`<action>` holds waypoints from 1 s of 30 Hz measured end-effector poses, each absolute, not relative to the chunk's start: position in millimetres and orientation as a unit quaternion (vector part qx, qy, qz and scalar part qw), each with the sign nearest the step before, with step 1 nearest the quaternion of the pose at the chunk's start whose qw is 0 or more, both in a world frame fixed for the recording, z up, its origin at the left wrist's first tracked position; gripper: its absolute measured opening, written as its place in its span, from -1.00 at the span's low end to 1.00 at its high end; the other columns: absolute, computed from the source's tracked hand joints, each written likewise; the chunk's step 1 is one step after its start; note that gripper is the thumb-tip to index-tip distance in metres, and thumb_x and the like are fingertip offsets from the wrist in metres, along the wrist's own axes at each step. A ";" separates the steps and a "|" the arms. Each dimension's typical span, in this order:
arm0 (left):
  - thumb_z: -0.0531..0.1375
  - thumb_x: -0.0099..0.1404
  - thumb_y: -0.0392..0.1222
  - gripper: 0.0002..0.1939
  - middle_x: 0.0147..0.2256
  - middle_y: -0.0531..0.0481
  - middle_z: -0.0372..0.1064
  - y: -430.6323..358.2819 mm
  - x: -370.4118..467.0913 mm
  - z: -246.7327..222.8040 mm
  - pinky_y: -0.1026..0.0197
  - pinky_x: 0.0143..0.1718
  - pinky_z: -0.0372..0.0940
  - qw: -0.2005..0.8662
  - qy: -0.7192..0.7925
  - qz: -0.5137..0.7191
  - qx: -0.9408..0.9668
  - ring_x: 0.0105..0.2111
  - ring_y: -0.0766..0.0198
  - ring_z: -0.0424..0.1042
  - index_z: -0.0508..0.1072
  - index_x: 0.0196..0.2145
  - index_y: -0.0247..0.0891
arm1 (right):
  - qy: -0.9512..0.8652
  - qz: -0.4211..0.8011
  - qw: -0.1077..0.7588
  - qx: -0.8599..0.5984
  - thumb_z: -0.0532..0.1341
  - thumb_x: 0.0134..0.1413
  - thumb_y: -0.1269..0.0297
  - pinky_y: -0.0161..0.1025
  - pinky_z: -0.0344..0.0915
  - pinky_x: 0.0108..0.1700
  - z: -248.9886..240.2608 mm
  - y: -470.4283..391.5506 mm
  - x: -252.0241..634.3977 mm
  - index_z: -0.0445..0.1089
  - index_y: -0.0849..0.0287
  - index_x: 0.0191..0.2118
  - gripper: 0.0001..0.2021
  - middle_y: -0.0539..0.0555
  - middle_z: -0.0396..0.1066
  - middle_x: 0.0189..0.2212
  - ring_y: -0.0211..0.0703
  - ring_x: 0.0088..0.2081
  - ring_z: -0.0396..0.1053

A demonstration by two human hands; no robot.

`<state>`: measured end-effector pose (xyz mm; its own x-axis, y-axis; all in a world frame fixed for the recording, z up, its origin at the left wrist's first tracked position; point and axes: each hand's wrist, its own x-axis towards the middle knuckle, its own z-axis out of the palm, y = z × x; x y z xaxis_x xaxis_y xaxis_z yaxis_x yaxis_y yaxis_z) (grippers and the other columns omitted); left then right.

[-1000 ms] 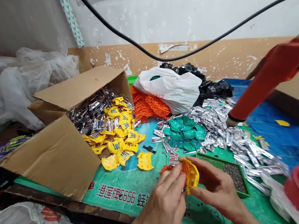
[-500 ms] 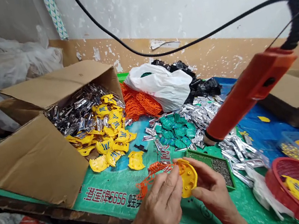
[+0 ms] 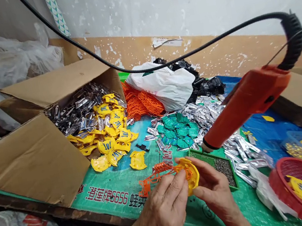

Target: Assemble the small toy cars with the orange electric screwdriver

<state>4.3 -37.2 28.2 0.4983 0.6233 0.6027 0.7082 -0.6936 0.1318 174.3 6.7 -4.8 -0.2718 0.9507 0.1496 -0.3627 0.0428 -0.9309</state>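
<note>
Above the table's front edge, my right hand (image 3: 215, 185) grips a curved yellow plastic shell (image 3: 193, 175), its hollow side with small pegs facing left. My left hand (image 3: 166, 206) pinches an orange plastic lattice frame (image 3: 161, 172) against the inside of the shell; the left fingertips hide the exact contact. The frame's far end sticks out to the left over the green sheet. Just beyond my right hand stands a green tray (image 3: 195, 155) of tiny dark screws. A red-orange electric screwdriver (image 3: 243, 108) hangs with its tip over the tray.
On the left, a cardboard box (image 3: 31, 165) spills chrome pieces and yellow shells (image 3: 107, 146). Green parts (image 3: 178, 127), silver strips (image 3: 239, 152), orange frames (image 3: 143, 102) and a white bag (image 3: 163, 83) lie behind. A red basket (image 3: 278, 172) stands right. A black cable (image 3: 187, 52) crosses above.
The hanging screwdriver has swung left and slightly down, and its cable sags lower. My left fingers have shifted slightly right, bringing the orange frame's end further into the yellow shell.
</note>
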 end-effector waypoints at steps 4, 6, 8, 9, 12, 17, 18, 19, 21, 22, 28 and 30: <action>-0.05 0.28 -0.49 -0.62 0.03 -0.35 0.39 -36.8 5.3 28.9 0.03 -0.08 0.45 0.054 -0.384 -0.319 -0.865 -0.03 0.03 0.39 0.37 0.00 -0.59 | -0.498 0.629 0.520 -0.294 0.44 -0.20 0.34 -0.36 0.39 -0.02 -5.7 6.1 174.5 0.43 -0.03 0.01 -0.46 0.09 0.46 0.02 -0.11 0.01 0.44; -0.04 0.27 -0.49 -0.62 0.04 -0.36 0.38 -37.2 5.2 28.4 0.02 -0.07 0.44 0.046 -0.383 -0.318 -0.866 -0.03 0.03 0.38 0.36 0.00 -0.59 | -0.496 0.630 0.521 -0.294 0.44 -0.20 0.35 -0.35 0.39 -0.02 -6.9 5.8 174.8 0.43 -0.03 0.01 -0.45 0.09 0.46 0.01 -0.11 0.00 0.45; -0.03 0.26 -0.49 -0.61 0.05 -0.36 0.37 -37.4 4.5 27.7 0.00 -0.06 0.43 0.033 -0.381 -0.315 -0.869 -0.02 0.02 0.38 0.36 0.01 -0.59 | -0.491 0.631 0.524 -0.295 0.44 -0.21 0.36 -0.35 0.39 -0.03 -8.5 5.5 175.0 0.43 -0.03 0.01 -0.45 0.09 0.46 0.01 -0.12 -0.01 0.46; -0.03 0.25 -0.49 -0.60 0.06 -0.36 0.36 -37.4 4.1 27.5 0.00 -0.05 0.43 0.025 -0.381 -0.312 -0.870 -0.01 0.02 0.37 0.35 0.02 -0.58 | -0.488 0.631 0.525 -0.296 0.45 -0.21 0.36 -0.35 0.40 -0.03 -9.2 5.5 175.0 0.43 -0.03 0.01 -0.44 0.10 0.46 0.02 -0.12 -0.01 0.46; -0.02 0.22 -0.50 -0.57 0.08 -0.35 0.34 -36.2 2.8 27.5 0.00 -0.06 0.44 0.005 -0.379 -0.310 -0.872 -0.02 0.03 0.38 0.33 0.04 -0.57 | -0.486 0.628 0.528 -0.300 0.45 -0.22 0.32 -0.32 0.41 -0.04 -9.7 5.6 174.4 0.44 -0.01 0.01 -0.45 0.12 0.46 0.01 -0.09 -0.02 0.46; -0.03 0.20 -0.51 -0.55 0.07 -0.37 0.34 -33.8 2.0 25.6 -0.02 -0.08 0.44 -0.007 -0.374 -0.319 -0.871 0.00 0.03 0.36 0.31 0.05 -0.55 | -0.490 0.620 0.527 -0.313 0.46 -0.26 0.29 -0.30 0.43 -0.06 -4.4 6.0 172.8 0.46 -0.01 -0.03 -0.46 0.13 0.48 -0.02 -0.08 -0.04 0.48; -0.03 0.20 -0.51 -0.55 0.08 -0.37 0.34 -33.7 1.9 24.5 -0.03 -0.08 0.44 -0.007 -0.373 -0.323 -0.870 0.01 0.03 0.36 0.31 0.05 -0.56 | -0.488 0.621 0.527 -0.315 0.46 -0.26 0.29 -0.31 0.43 -0.06 -3.7 6.0 172.6 0.46 -0.01 -0.03 -0.47 0.12 0.48 -0.02 -0.09 -0.05 0.48; -0.03 0.19 -0.52 -0.54 0.08 -0.37 0.34 -33.7 2.0 23.2 -0.03 -0.08 0.43 -0.006 -0.373 -0.328 -0.868 0.02 0.03 0.35 0.30 0.06 -0.56 | -0.486 0.622 0.526 -0.316 0.46 -0.26 0.28 -0.31 0.43 -0.06 -3.2 5.9 172.4 0.47 -0.02 -0.04 -0.47 0.12 0.49 -0.03 -0.09 -0.05 0.48; -0.03 0.19 -0.52 -0.54 0.08 -0.37 0.34 -33.8 2.0 20.7 -0.02 -0.09 0.44 -0.005 -0.373 -0.335 -0.865 0.02 0.04 0.34 0.30 0.06 -0.56 | -0.482 0.622 0.530 -0.317 0.47 -0.27 0.28 -0.29 0.43 -0.07 -3.6 5.8 171.9 0.47 0.00 -0.04 -0.47 0.13 0.49 -0.03 -0.07 -0.06 0.49; -0.03 0.19 -0.52 -0.54 0.08 -0.37 0.34 -34.0 2.0 19.6 -0.01 -0.10 0.44 -0.004 -0.373 -0.337 -0.864 0.01 0.04 0.35 0.30 0.06 -0.56 | -0.479 0.623 0.531 -0.317 0.47 -0.28 0.29 -0.27 0.44 -0.07 -4.2 5.8 171.6 0.47 0.00 -0.04 -0.46 0.14 0.49 -0.03 -0.06 -0.05 0.49; -0.02 0.21 -0.52 -0.57 0.08 -0.39 0.32 -34.3 1.7 17.0 0.00 -0.08 0.43 0.011 -0.377 -0.345 -0.859 0.00 0.03 0.35 0.32 0.04 -0.59 | -0.458 0.641 0.526 -0.319 0.47 -0.28 0.33 -0.25 0.44 -0.06 -7.4 5.5 168.9 0.47 -0.01 -0.05 -0.47 0.12 0.49 -0.03 -0.05 -0.06 0.49; -0.01 0.21 -0.52 -0.57 0.07 -0.39 0.33 -34.5 1.7 16.5 0.01 -0.07 0.43 0.010 -0.378 -0.343 -0.860 -0.01 0.04 0.35 0.31 0.04 -0.59 | -0.454 0.643 0.525 -0.324 0.47 -0.28 0.34 -0.26 0.44 -0.06 -7.1 5.5 168.2 0.47 -0.02 -0.05 -0.47 0.11 0.50 -0.04 -0.06 -0.07 0.49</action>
<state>1.7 -34.5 16.5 0.4790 0.6423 0.5983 0.6562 -0.7147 0.2419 168.2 5.5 -7.1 -0.2386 0.9693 0.0594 -0.3810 -0.0372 -0.9238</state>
